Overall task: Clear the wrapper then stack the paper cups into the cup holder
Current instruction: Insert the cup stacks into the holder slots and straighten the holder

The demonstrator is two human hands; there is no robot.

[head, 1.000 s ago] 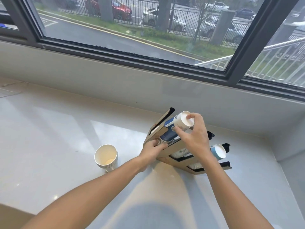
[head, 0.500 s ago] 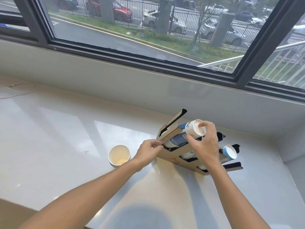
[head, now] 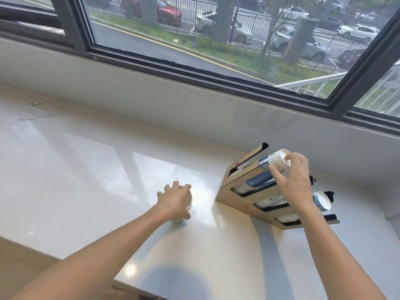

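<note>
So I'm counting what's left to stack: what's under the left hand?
A single paper cup stands on the counter under the left hand. Only its rim edge shows; its inside is covered.

Two hands, one cup holder (head: 236,197) with three slots, each holding a cup stack, and one loose cup (head: 188,201) at left, perhaps several nested

Blue-and-white paper cup stack (head: 273,165), right of centre: carries a small white label with a dark square code and tiny print, too small to read.
Brown cardboard cup holder (head: 242,206), lower right: a faint red round mark on its front face, not legible.
Light-blue-banded paper cup stack (head: 322,200), right: pale print, unreadable.
Elsewhere: no readable text.
</note>
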